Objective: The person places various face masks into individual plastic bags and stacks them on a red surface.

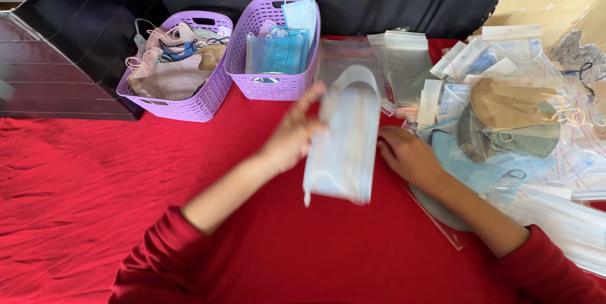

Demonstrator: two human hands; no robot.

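Note:
My left hand (291, 135) holds up a pale blue face mask (344, 137) by its left edge, above the red cloth. The mask hangs upright and is blurred. A clear plastic sleeve (344, 58) shows just behind its top. My right hand (409, 155) rests on the cloth just right of the mask, palm down, fingers against the edge of a pile of bagged masks (511, 121). Whether it grips anything is unclear. Both arms wear red sleeves.
Two purple baskets stand at the back: the left basket (202, 105) holds beige and pink masks, the right basket (278, 86) blue ones. Empty clear bags (407, 58) lie behind the pile. A black box (69, 45) stands at the far left.

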